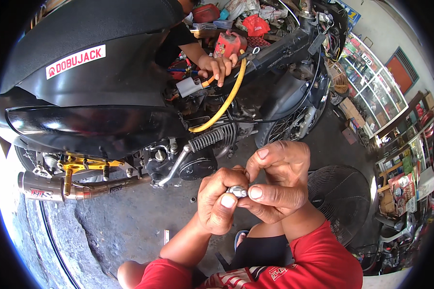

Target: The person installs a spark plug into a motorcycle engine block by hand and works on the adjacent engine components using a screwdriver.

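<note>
Between my fingers, low in front of the motorbike, is a small silver metal part [237, 191] that looks like a spark plug, seen nearly end-on. My left hand [218, 202] pinches it with the thumb and bent fingers. My right hand [279, 183] has its curled fingertips around the same part from the right. Beyond them stand the black motorbike [96, 127], its engine [188, 161] and a yellow hose [226, 103].
A co-worker's hand [217, 65] reaches to a grey cylindrical part [188, 86] on the bike's frame. A black fan [337, 197] stands right of my arms, near cluttered glass cabinets [376, 91]. An exhaust pipe [89, 190] runs low at left, above the concrete floor [106, 231].
</note>
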Demonstrator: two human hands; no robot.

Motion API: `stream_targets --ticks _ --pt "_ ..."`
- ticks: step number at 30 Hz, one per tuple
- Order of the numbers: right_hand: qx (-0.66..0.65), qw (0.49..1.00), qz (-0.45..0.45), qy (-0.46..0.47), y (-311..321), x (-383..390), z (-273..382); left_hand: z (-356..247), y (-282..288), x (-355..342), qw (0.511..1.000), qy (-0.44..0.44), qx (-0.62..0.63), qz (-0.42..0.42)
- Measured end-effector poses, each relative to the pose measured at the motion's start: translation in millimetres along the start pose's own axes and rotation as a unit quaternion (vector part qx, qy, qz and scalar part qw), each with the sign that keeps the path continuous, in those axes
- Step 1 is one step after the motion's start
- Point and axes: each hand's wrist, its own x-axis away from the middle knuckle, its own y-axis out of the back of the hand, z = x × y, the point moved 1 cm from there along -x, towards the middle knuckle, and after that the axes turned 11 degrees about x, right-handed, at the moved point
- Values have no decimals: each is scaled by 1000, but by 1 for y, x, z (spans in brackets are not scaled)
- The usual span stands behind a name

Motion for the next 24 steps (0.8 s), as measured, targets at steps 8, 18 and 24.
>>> stream_targets --ticks 8,18,24 --pt "0 1000 15 19 3 -1 -3 -1 -1 -3 1000 -4 -7 11" --pt "-72 995 -62 32 -7 -1 -5 4 4 -10 993 -102 -27 49" --pt "-68 996 -49 40 -5 -4 -5 3 5 -11 992 -107 -48 54"
